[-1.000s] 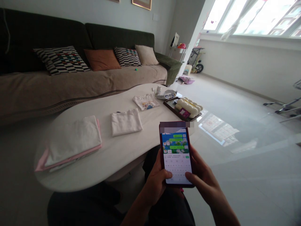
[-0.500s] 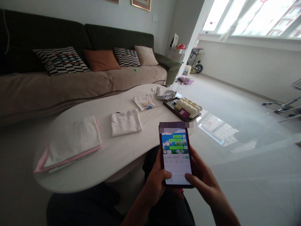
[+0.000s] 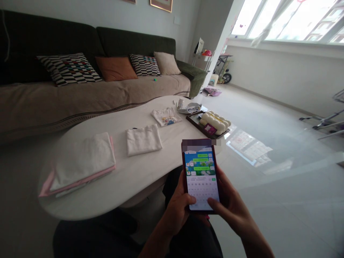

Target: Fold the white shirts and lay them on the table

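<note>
A smartphone is held upright above my lap, its lit screen showing a chat with green message bubbles and a keyboard. My left hand grips its left edge, with the thumb over the lower left of the keyboard. Around the right edge wraps my right hand, its thumb on the lower right keys. The fingers behind the phone are mostly hidden. To the left on the table lie a folded white cloth, a small folded printed shirt and a stack of white and pink folded cloth.
The white oval coffee table stands before a dark green sofa with several cushions. A dark tray at the table's far right bears a white bumpy object. A wheeled metal frame stands on the shiny floor at right.
My right thumb has shifted slightly left across the keyboard. A row above the keys on the screen looks different. The phone and left hand stay in place.
</note>
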`<state>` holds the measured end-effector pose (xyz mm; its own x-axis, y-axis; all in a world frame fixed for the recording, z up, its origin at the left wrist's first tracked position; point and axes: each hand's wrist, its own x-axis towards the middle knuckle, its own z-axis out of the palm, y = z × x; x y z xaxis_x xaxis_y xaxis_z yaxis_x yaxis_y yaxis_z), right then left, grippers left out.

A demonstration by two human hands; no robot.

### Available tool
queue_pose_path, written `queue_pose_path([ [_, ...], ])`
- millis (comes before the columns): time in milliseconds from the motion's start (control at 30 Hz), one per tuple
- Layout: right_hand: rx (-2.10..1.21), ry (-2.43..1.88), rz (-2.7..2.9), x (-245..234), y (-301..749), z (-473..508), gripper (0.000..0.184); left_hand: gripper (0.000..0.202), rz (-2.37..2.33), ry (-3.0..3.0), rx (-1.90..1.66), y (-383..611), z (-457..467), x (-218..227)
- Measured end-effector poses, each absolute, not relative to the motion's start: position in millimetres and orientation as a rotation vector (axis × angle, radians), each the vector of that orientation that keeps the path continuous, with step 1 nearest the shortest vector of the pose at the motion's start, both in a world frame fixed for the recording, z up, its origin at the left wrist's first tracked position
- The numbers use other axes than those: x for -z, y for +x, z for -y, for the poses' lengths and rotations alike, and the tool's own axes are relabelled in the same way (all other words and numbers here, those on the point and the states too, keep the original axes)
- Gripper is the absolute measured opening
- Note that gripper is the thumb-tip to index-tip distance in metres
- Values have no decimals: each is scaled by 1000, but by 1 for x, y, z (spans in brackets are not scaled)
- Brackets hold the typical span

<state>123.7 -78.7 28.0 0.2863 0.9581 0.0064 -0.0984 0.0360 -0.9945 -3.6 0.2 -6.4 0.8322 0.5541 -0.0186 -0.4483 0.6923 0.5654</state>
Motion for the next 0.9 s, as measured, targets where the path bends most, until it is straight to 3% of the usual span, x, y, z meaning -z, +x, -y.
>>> queue_pose_path([
  [433, -872, -1368, 842, -23, 118, 71, 60, 80, -205, 576, -560, -4, 1, 8],
  [600, -921, -1289, 917, -28, 119, 75, 69, 80, -213, 574, -563, -3, 1, 7],
  [900, -958, -1274, 889, -27, 123, 78, 66, 68, -197, 585, -562, -2, -1, 4],
])
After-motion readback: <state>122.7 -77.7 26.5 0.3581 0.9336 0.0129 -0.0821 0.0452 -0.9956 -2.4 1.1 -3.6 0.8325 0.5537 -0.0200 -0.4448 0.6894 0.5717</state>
